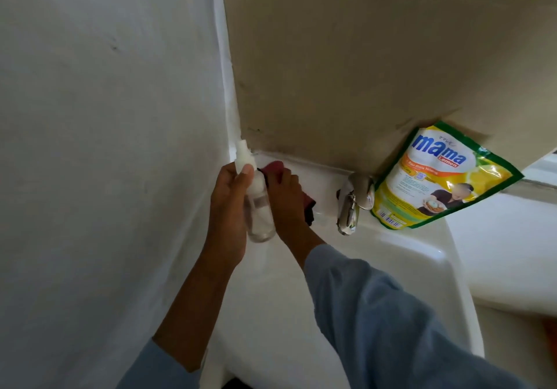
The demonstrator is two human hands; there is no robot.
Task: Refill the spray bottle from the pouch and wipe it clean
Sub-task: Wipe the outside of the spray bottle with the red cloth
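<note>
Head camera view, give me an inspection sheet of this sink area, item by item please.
Surface: white sink, its rim against the beige wall.
Job's things: clear spray bottle with white spray top, held over the sink; dark red cloth pressed against the bottle; yellow and green pouch leaning on the wall at the sink's back edge, apart from both hands.
Clutter: nothing seen.
Grippers: left hand grips the bottle, thumb near its neck; right hand holds the cloth.
Cables: nothing seen.
Surroundings: chrome tap between the hands and the pouch; white wall on the left; light blue sleeves.
</note>
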